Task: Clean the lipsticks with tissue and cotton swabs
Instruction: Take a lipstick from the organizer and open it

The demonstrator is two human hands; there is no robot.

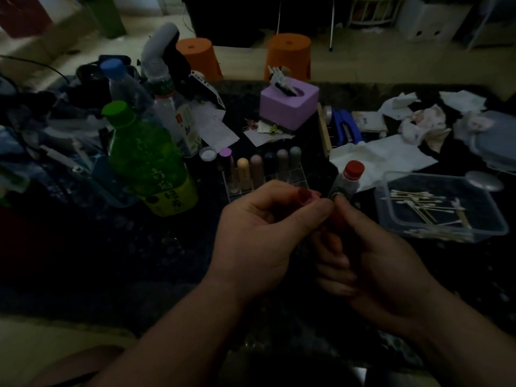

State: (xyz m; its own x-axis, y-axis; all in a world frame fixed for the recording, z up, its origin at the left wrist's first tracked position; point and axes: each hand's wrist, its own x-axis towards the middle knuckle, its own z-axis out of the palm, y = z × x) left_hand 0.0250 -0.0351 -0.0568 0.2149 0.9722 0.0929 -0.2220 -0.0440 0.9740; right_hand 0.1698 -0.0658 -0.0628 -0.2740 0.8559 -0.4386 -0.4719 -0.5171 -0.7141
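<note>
My left hand (259, 238) is curled over a red lipstick (305, 197) at the middle of the dark table, with the red tip showing between its fingers and thumb. My right hand (377, 263) meets it from the right with curled fingers. Its fingertips press against the left thumb and seem to grip the lipstick's lower part, which is mostly hidden. Behind the hands a clear rack (296, 174) holds several upright lipsticks. A clear tub of cotton swabs (435, 208) sits to the right. A flat white tissue (391, 157) lies behind the tub.
A small red-capped bottle (352, 174) stands just beyond my fingertips. A green bottle (145, 163) and water bottles (173, 113) crowd the left. A purple tissue box (290, 107) is behind the rack, and crumpled used tissues (418, 124) lie at the back right. The scene is very dim.
</note>
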